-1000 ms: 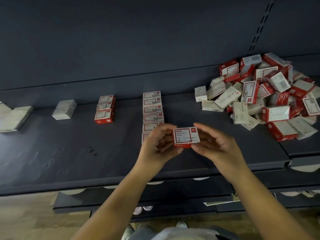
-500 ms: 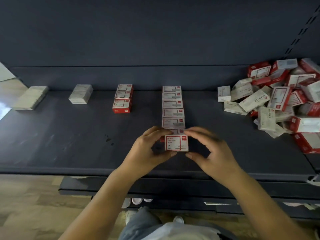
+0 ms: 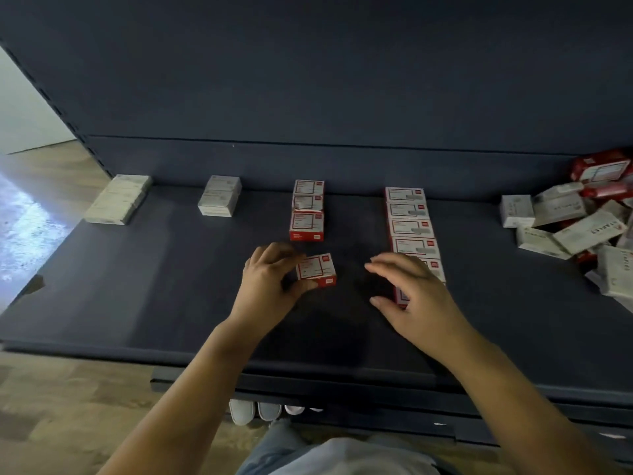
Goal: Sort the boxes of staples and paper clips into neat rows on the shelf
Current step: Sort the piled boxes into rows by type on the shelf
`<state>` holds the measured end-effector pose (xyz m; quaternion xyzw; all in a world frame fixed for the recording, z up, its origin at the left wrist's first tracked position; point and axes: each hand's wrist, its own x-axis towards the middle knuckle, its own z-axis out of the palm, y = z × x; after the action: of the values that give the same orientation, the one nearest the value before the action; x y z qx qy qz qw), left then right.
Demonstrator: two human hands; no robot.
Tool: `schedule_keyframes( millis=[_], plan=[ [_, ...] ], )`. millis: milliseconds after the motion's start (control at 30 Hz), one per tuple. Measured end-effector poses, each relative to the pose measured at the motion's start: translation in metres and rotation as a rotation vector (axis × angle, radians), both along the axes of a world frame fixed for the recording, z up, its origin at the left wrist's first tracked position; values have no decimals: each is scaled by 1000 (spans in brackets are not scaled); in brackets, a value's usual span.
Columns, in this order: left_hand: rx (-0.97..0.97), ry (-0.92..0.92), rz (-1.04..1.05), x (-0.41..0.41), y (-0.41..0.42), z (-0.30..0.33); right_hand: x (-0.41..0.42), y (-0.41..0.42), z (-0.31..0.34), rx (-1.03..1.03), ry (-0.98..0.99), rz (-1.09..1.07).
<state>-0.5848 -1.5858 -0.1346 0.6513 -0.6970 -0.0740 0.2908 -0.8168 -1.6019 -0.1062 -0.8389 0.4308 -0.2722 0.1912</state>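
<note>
Our left hand (image 3: 270, 279) pinches a red-and-white box (image 3: 317, 270) by its left end, fingers curled over the top edge and thumb at the near corner. The box sits low over the shelf (image 3: 137, 286); we cannot tell whether it already touches. It lies just in front of the short row (image 3: 307, 209) of three like boxes, with a small gap between it and the nearest one, and almost in line with them. Its long axis runs left to right, as theirs do, though it is turned slightly askew. So the coming move, as we judge it, is a short push straight back, with a small twist to square it, until it meets the row's front box.

Our right hand (image 3: 407, 293) holds nothing, fingers spread and loosely bent, hovering over the near end of the long row (image 3: 411, 231), which it partly hides. It is farther from the box than the left, which is already on it, so the left should finish.

There are no bins here; the shelf itself holds everything. To the far right lies the unsorted pile (image 3: 575, 221), well apart. To the left stand two pale stacks (image 3: 221, 196), also well apart.
</note>
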Motion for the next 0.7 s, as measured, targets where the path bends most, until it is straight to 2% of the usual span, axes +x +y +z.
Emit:
schedule_keyframes(
  millis=[367,700],
  plan=[
    [-53,-290,-42,15,-31,3,34,0,-13,2,32,-55],
    [92,-398,-74,21,-38,12,50,1,-11,-15,40,-134]
  ],
)
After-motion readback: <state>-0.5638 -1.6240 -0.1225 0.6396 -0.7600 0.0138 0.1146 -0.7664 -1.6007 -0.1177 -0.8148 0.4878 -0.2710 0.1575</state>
